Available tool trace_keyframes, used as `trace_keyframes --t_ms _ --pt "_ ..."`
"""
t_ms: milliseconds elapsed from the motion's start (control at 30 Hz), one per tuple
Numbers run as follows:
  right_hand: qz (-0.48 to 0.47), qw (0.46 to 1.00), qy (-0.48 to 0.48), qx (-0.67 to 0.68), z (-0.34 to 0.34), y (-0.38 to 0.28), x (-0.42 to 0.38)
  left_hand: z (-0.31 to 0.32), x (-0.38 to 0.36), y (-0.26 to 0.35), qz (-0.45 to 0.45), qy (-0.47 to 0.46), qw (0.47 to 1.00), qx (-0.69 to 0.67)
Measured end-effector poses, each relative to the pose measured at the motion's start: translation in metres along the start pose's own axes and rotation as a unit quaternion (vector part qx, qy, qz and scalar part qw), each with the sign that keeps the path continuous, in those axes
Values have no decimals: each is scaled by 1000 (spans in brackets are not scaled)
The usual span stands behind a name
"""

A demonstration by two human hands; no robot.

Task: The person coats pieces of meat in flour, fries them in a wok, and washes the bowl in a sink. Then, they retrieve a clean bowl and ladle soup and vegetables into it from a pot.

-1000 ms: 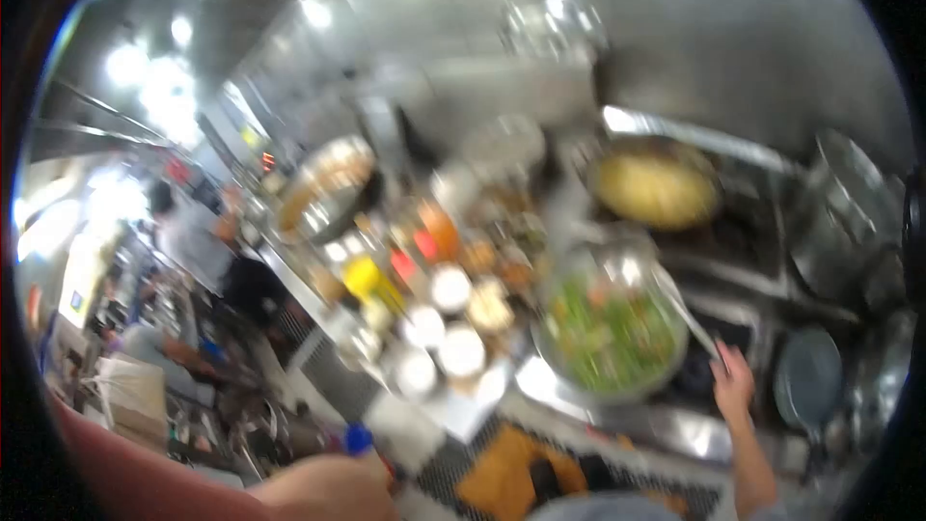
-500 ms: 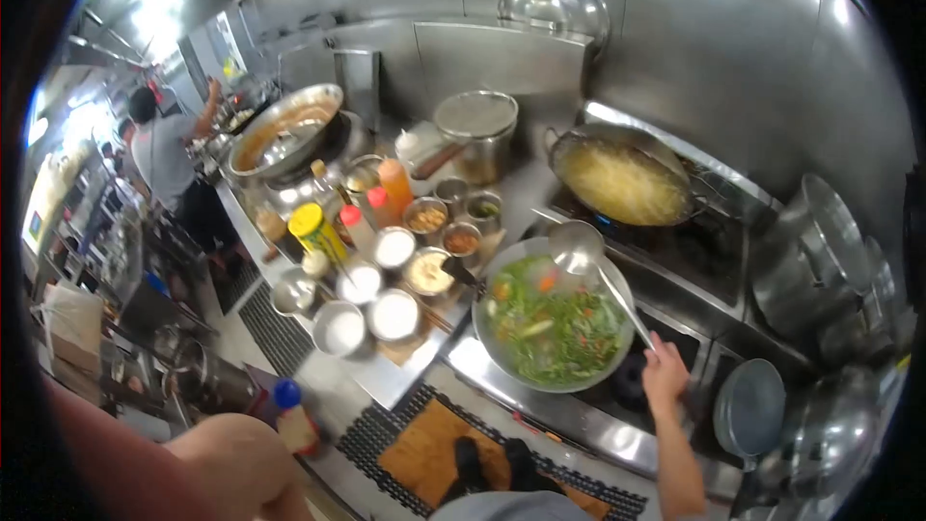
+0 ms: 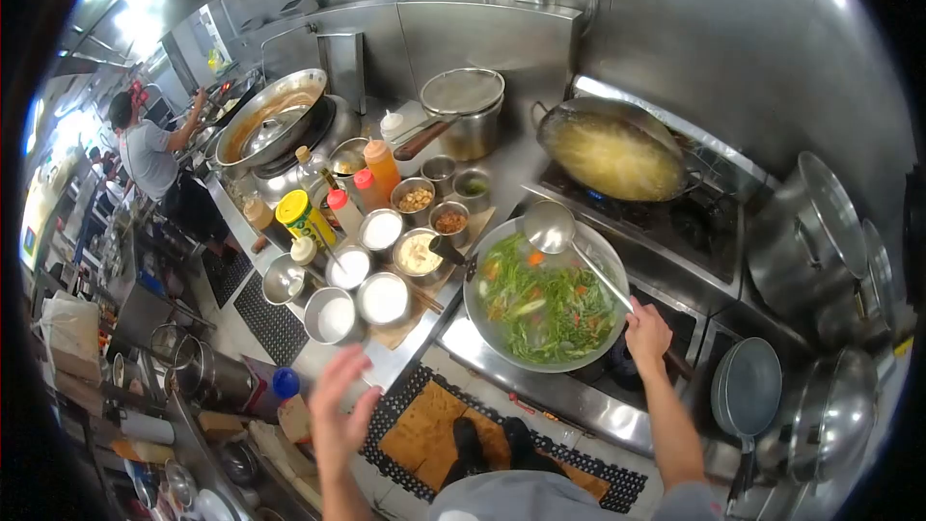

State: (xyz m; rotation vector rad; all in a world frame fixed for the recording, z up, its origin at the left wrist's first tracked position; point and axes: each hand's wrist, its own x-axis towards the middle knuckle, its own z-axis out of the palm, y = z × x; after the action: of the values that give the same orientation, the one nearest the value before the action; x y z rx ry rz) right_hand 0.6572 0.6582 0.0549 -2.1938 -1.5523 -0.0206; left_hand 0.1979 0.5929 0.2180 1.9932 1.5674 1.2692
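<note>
My right hand [image 3: 648, 336] is closed round the handle of a metal ladle [image 3: 550, 228]. The ladle's bowl is over the far rim of a wide pan [image 3: 476, 328]. Leafy greens [image 3: 550, 304] with a few orange and red bits fill that pan, which sits on the near burner. My left hand [image 3: 342, 403] is raised in the air, fingers apart and holding nothing. It is nearest the front corner of the steel counter [image 3: 394, 365], below the bowls of white powder [image 3: 331, 316].
Behind the pan, a wok [image 3: 617, 162] of bubbling yellow liquid stands over a blue flame. Left of it are squeeze bottles [image 3: 382, 166], a yellow can [image 3: 303, 217] and a lidded pot [image 3: 463, 116]. Small frying pans [image 3: 748, 386] hang at right. A co-worker [image 3: 152, 159] stands far left.
My left arm has swung from the lower left to in front of the counter, its open hand now showing. My right hand still grips the ladle over the pan. The view has shifted slightly.
</note>
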Motion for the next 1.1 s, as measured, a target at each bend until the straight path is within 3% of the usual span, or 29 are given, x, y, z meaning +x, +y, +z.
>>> trace_keyframes --t_ms 133,167,200,233,267,300,333,400,500,767,833,1033,1100 --pt "-1 1000 -19 -9 5 -1 9 62 -109 -101 -266 -28 950 -159" --pt "-3 1000 -19 -9 6 -2 10 76 -145 -133 -243 -36 964 -103" --pt "3 1000 -22 -9 5 -3 11 81 -168 -133 -311 -54 942 -117" --pt "9 1000 -25 -8 5 -4 12 104 -227 -187 -278 -10 949 -146" --pt "6 1000 -24 -8 5 -4 14 100 -245 -177 -352 -89 932 -19" --pt "8 1000 -23 -8 6 -3 16 109 -277 -194 -415 -102 902 -65" --pt "9 1000 -22 -9 6 -2 16 107 -286 -180 -411 -121 904 -11" --pt "17 999 -27 -4 -1 -4 19 105 -310 -180 -460 -252 848 72" --pt "24 999 -26 7 -9 -2 21 113 -383 -229 -514 -292 805 51" --pt "-14 1000 17 19 -52 4 23 128 -425 -215 -519 -313 791 85" --pt "16 999 -43 18 -76 0 26 134 -425 -211 -514 -307 796 89" --pt "-73 991 -34 110 -148 -3 19 147 -426 -198 -508 -291 804 106" --pt "-86 979 -66 175 -181 -18 14 155 -431 -204 -457 -195 866 59"
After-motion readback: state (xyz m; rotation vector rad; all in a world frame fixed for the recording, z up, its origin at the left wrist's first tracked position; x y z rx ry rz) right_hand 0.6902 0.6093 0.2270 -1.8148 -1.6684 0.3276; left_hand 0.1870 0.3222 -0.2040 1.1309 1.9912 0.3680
